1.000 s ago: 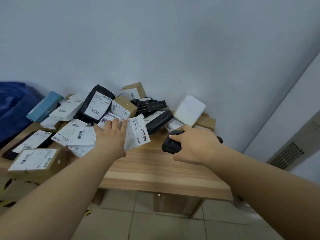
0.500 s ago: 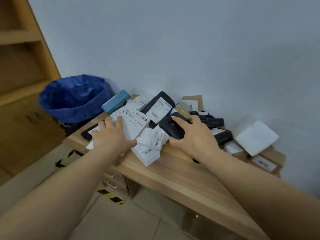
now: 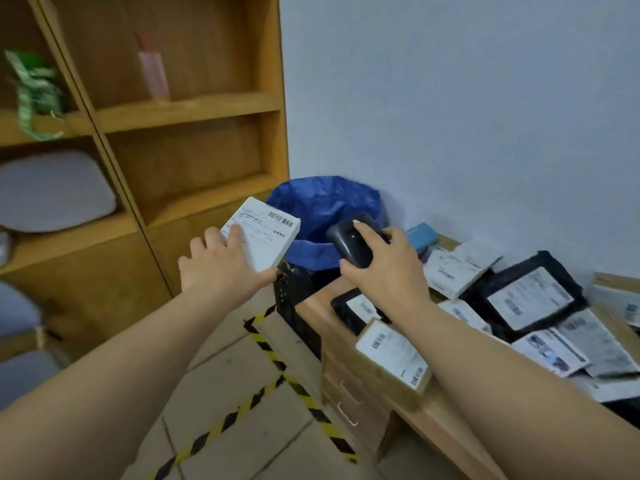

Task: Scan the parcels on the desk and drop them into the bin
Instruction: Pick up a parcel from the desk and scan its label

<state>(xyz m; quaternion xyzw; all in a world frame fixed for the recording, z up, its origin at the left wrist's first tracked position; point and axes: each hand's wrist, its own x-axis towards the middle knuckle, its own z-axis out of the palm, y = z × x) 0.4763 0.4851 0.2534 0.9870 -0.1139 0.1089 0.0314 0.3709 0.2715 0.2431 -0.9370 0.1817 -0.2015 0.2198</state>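
A wooden shelf unit [image 3: 180, 109] stands at far left against the pale wall [image 3: 450, 98]. The left hand [image 3: 221, 268] grips a white parcel [image 3: 263, 233], label up, just left of the bin [image 3: 322, 209], whose blue liner hides its contents. The right hand [image 3: 384, 268] grips a black scanner [image 3: 353, 240] beside the bin's rim. Labelled parcels [image 3: 519, 306] crowd the wooden surface [image 3: 436, 414] at right; striped tape [image 3: 277, 382] marks the floor.

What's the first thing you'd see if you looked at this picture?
The left hand holding up a white parcel with a barcode label, beside the blue-lined bin. Next to it, the right hand grips a black scanner. More labelled parcels crowd the wooden desk.
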